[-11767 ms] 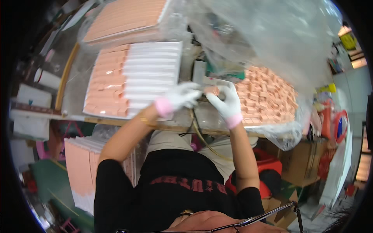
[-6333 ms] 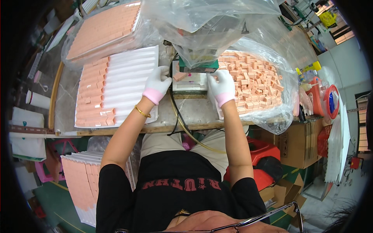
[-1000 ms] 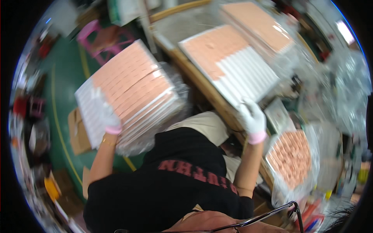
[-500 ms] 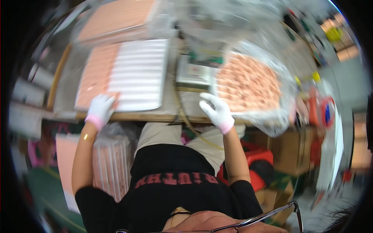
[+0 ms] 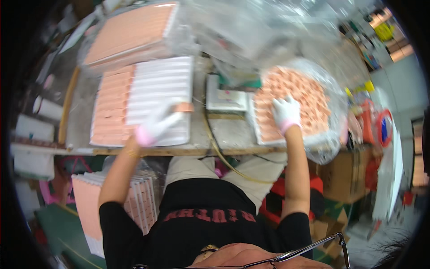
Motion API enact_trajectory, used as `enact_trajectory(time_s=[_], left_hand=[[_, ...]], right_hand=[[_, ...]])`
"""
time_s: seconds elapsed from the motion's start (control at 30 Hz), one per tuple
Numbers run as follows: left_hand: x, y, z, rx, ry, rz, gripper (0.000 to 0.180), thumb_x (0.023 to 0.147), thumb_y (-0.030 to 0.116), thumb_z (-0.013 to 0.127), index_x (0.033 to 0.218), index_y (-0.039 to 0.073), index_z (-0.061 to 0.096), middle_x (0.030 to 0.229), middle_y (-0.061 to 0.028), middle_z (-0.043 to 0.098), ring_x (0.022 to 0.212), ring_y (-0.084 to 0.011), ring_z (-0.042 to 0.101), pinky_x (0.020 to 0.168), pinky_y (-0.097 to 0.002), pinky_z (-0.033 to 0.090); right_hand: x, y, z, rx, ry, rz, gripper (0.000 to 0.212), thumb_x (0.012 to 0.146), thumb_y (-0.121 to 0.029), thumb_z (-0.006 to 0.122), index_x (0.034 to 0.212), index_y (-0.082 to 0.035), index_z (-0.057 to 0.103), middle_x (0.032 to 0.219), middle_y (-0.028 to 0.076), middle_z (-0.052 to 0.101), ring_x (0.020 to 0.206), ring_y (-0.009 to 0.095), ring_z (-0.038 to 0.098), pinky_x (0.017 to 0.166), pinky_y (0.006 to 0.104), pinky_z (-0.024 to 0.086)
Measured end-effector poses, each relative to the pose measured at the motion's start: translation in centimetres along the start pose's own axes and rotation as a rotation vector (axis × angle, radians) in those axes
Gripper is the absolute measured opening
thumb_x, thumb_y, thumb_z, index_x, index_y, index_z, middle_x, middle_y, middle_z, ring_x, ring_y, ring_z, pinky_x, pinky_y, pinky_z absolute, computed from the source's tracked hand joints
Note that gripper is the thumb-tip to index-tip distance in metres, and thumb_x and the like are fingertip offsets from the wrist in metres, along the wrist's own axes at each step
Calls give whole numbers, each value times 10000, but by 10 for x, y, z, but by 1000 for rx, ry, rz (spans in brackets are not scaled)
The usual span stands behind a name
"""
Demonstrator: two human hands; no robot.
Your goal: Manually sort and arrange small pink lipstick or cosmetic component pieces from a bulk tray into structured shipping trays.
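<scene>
My left hand, in a white glove with a pink cuff, pinches a small peach-coloured piece between its fingertips. Below it lies a white ribbed tray, whose left part is covered with rows of peach-coloured pieces. On the right, my gloved right hand is down on a heap of loose peach-coloured pieces, its fingers curled onto them. What its fingertips grip, if anything, is hidden.
Between tray and heap sits a small white device with a hose. A plastic-wrapped stack of filled trays stands behind. More filled trays stand below the table's wooden front edge. Cardboard boxes are at the lower right.
My left hand has moved right over the white ribs and now holds out a peach-coloured piece. My right hand has gone from beside the device onto the heap. The view has shifted slightly.
</scene>
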State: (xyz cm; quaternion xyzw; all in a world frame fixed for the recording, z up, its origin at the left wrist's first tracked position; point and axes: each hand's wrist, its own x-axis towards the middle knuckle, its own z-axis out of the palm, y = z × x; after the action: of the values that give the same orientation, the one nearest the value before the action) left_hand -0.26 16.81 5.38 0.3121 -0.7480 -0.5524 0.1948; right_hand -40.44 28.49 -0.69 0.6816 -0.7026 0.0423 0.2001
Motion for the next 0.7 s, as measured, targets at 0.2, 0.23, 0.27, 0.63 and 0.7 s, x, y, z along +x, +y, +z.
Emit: enact_trajectory(time_s=[0.2,0.23,0.27,0.63,0.7], left_hand=[[72,-24,72,-436,-83,-20,397,955,281,517,1259,26,529,999,-43,606,825,-75,554,719,-239,489],[79,-26,77,-446,-111,-66,379,960,273,508,1248,30,546,958,-38,617,764,-71,555,683,-229,491],[83,-25,82,-460,-128,-58,372,966,262,494,1258,37,545,922,-32,618,716,-72,545,654,-223,488],[86,-26,77,-384,-253,-152,384,964,249,470,1304,80,530,862,-28,625,630,-72,532,584,-226,480],[90,-38,90,-355,-301,-90,386,966,214,456,1326,78,486,828,-48,612,615,-71,529,578,-225,475]], right_hand=[[6,-29,-34,481,142,78,198,747,-89,661,945,-76,655,872,91,624,839,276,573,738,382,463],[5,-45,-44,845,262,159,250,760,-68,676,1008,-49,653,894,112,617,857,281,578,763,364,472],[9,-59,-58,949,205,112,268,778,-66,677,1042,-34,642,923,128,612,868,282,581,779,348,474],[37,-93,-75,727,99,-282,403,734,-124,708,1124,-78,614,918,141,612,823,318,574,721,391,472],[25,-88,-64,745,5,-185,419,742,-136,704,1147,-88,612,941,144,618,845,319,585,723,393,477]])
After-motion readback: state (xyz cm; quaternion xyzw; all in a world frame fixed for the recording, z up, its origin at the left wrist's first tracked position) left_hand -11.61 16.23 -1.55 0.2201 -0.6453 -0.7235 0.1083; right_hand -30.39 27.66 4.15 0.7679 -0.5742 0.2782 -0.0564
